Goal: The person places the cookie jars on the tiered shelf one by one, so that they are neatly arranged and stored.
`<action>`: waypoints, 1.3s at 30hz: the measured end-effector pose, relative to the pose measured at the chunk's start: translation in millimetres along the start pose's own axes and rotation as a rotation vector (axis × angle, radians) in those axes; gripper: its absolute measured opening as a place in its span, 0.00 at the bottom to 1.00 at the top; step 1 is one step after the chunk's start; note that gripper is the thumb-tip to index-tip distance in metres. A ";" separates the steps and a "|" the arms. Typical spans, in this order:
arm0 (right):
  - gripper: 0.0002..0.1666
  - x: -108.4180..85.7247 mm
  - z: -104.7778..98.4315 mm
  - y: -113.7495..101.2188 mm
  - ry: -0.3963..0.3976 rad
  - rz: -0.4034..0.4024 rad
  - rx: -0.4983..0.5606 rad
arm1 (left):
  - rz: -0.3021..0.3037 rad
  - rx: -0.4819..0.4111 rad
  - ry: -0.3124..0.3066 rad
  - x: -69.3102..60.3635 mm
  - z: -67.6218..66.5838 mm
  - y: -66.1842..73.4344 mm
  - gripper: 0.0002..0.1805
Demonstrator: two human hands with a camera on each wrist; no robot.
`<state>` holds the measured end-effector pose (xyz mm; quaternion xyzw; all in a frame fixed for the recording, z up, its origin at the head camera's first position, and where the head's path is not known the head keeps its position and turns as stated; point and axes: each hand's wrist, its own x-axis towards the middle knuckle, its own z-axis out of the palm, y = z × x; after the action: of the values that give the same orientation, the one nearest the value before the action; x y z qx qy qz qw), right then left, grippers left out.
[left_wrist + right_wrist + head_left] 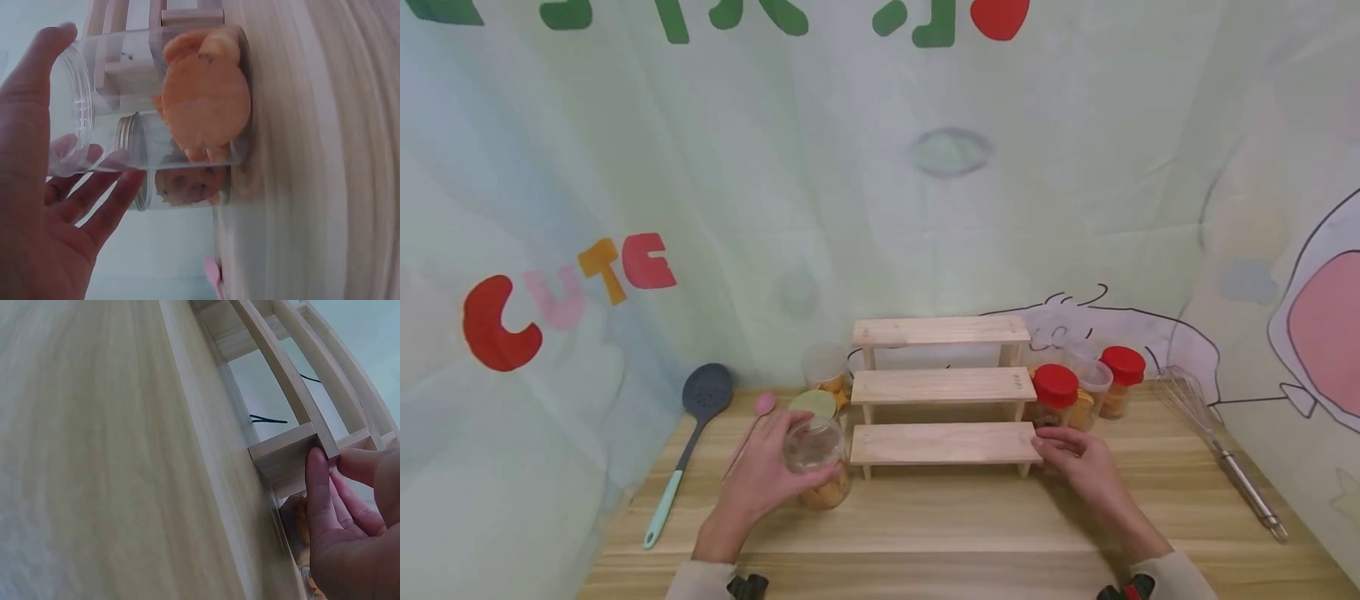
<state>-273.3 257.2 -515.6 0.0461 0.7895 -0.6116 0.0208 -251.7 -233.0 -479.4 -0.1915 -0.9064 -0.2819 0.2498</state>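
My left hand [760, 475] grips a clear plastic jar [825, 494] near its rim, thumb on one side and fingers on the other. Flat orange pieces [206, 94] lie in the lower part of that jar, which stands upright left of the three-step wooden shelf [943, 444]. Behind it is a jar with a pale green lid [812, 403], darker pieces inside. At the shelf's lowest step, my right hand [1086, 467] pinches the right end, thumb and fingers on either side of the board [315, 425]. Part of the right hand's grip is hidden in the head view.
Red-lidded jars [1056, 385] and a clear jar [1093, 379] crowd the shelf's right side. Another clear jar [825, 367] stands back left. A slotted spatula [706, 392] and pink spoon [764, 404] lie left; a whisk [1232, 467] lies right. A printed curtain [850, 208] encloses the table.
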 end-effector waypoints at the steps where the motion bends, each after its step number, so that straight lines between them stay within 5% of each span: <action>1: 0.31 0.3 -0.2 -0.3 0.002 -0.003 0.003 | 0.009 -0.003 0.006 1.0 0.8 -0.2 0.46; 7: 0.30 0.9 1.3 -0.5 0.008 -0.014 0.032 | 0.015 0.013 0.020 9.5 -3.6 6.3 0.46; 16: 0.29 -1.2 -4.1 2.4 0.010 -0.004 0.048 | 0.001 0.049 0.078 33.2 -19.8 37.0 0.47; 25: 0.29 -2.6 -1.2 1.6 0.025 -0.008 0.032 | 0.067 0.058 0.162 68.2 -18.9 70.4 0.45; 31: 0.27 -1.1 3.0 -0.6 0.009 -0.023 0.021 | 0.077 0.002 0.194 101.7 -10.1 86.4 0.44; 39: 0.26 -3.9 5.0 -3.4 0.031 -0.037 0.047 | 0.067 -0.109 0.167 147.8 24.5 110.8 0.46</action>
<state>-269.8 251.4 -513.3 0.0412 0.7758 -0.6296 -0.0037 -324.5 -102.5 -368.0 -0.2109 -0.8587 -0.3373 0.3231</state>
